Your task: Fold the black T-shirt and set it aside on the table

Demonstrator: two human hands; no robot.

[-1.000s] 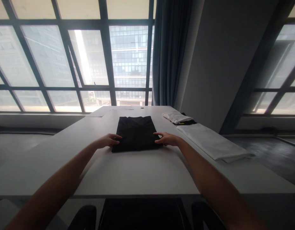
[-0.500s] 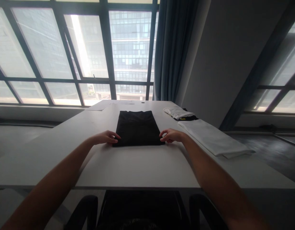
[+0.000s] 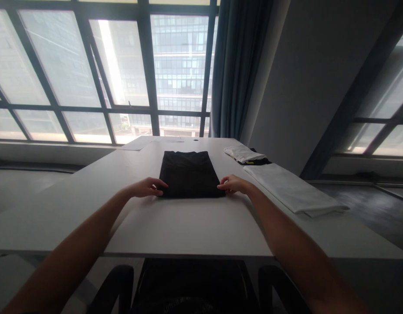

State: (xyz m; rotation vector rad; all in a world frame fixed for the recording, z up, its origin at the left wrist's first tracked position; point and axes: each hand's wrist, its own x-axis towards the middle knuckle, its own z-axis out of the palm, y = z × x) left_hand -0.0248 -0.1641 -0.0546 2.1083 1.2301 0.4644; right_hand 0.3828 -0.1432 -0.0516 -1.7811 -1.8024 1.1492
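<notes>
**Both hands at the near corners of a folded black garment**

My landmark is the folded black garment [image 3: 188, 173], lying flat on the white desk [image 3: 175, 226], square to me and roughly on my centre line.

Left hand [image 3: 148, 187]: at the garment's near left corner, fingers curled, fingertips on the cloth edge. It looks like a light pinch on the corner, though the dark fabric hides how much cloth is between the fingers.

Right hand [image 3: 233, 184]: at the near right corner, mirror posture, thumb and fingers drawn together on the edge. Again a pinch by the look of it, not a flat palm.

How it should handle, as I judge it: light, soft and limp, with several layers stacked. It has no stiffness, so a one-corner lift would let the fold sag open. Best held at both near corners, or along both side edges, catching all layers together. The desk looks smooth, so the bundle should slide easily.

Right of the garment: a long folded white cloth [image 3: 294, 191]. Beyond that, a smaller white folded piece [image 3: 243, 153] on something dark. Behind the garment, loose papers [image 3: 137, 145] near the window.
</notes>
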